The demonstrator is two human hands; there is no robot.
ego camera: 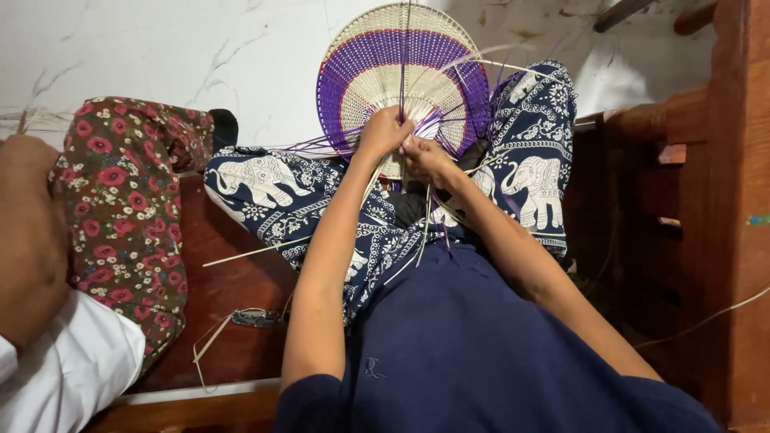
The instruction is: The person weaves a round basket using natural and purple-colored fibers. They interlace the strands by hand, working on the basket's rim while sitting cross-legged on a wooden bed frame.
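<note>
A round woven fan (401,68) in cream and purple bands stands upright between my knees. My left hand (385,128) pinches the loose straw and purple strands at the fan's lower middle. Right beside it, touching, my right hand (425,156) grips more strands at the fan's base. Loose cream strips (421,232) hang down from the hands over my lap. My legs are in blue trousers with white elephant print (273,188), and I sit on a dark wooden bench (228,281).
Another person sits at my left, with a forearm (28,240), a white garment (72,369) and red-flowered trousers (120,208). A wooden armrest and frame (690,160) rise at the right. White marbled floor (160,56) lies beyond. A dark clip with straw (257,318) lies on the bench.
</note>
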